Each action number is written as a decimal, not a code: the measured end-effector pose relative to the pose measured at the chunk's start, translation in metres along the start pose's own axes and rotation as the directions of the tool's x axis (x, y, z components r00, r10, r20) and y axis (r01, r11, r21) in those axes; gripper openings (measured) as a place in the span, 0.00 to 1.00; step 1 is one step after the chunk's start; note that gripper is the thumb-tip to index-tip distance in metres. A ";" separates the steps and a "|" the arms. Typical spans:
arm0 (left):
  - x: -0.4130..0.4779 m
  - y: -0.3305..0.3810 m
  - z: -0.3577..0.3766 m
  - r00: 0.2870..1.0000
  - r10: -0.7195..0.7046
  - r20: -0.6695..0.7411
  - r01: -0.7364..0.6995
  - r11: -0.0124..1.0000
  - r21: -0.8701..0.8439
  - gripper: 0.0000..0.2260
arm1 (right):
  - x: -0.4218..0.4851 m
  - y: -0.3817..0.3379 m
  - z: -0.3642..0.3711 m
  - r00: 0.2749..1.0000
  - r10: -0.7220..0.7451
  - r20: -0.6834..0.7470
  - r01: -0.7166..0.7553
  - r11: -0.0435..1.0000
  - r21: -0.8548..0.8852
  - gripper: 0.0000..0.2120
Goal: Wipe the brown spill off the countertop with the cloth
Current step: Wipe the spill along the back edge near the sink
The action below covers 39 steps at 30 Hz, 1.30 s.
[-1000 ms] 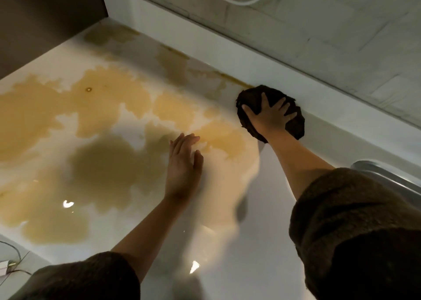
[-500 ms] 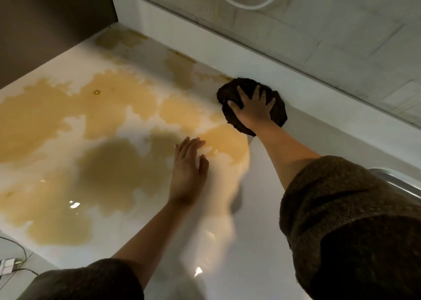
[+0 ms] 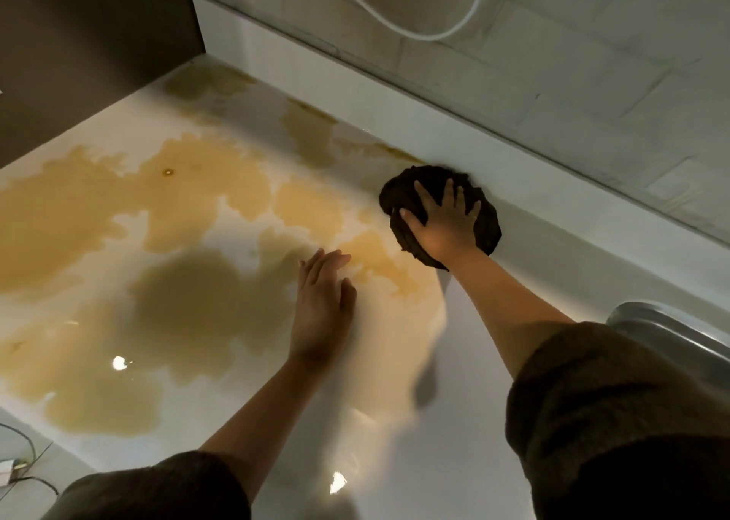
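White countertop (image 3: 486,420) is swamped by a big brown spill (image 3: 185,298) covering the left and middle of the frame. Left hand (image 3: 322,314) lies flat at center on the puddle's right edge, fingers straight, holding nothing. Up and right of it, the right hand (image 3: 444,223) presses spread fingers onto the dark cloth (image 3: 403,195), bunched against the backsplash (image 3: 355,84).

White cable (image 3: 430,39), tiled wall (image 3: 592,53), sink rim (image 3: 671,332) rt

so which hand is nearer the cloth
Right. The right hand presses flat on the dark cloth by the back ledge; the left hand lies apart, nearer the person, over the brown spill.
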<state>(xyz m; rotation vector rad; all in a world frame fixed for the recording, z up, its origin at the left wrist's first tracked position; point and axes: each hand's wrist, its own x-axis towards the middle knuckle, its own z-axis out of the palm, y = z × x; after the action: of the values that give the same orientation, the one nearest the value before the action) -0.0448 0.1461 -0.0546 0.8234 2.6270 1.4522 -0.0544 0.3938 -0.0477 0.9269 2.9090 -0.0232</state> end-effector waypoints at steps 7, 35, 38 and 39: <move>-0.001 0.000 0.001 1.000 -0.001 -0.004 0.001 0.999 -0.033 0.17 | 0.042 -0.028 -0.006 0.984 0.176 0.018 -0.176 0.984 0.029 0.34; -0.001 0.000 0.001 1.000 0.009 -0.025 -0.009 1.000 -0.018 0.14 | 0.036 -0.021 -0.008 0.986 0.144 0.090 -0.146 0.989 0.025 0.34; -0.001 0.002 0.000 1.000 0.007 -0.029 -0.008 1.000 -0.010 0.14 | 0.014 -0.017 -0.006 0.998 0.025 0.053 -0.026 1.000 0.014 0.34; -0.001 0.002 0.000 1.000 0.006 -0.026 -0.006 1.000 -0.002 0.15 | 0.002 -0.014 -0.004 0.999 -0.029 0.040 0.029 1.000 0.002 0.33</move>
<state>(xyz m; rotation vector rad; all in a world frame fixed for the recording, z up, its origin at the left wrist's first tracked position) -0.0434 0.1465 -0.0534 0.8193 2.6429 1.4771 -0.0645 0.3834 -0.0437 0.8744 2.8861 -0.0454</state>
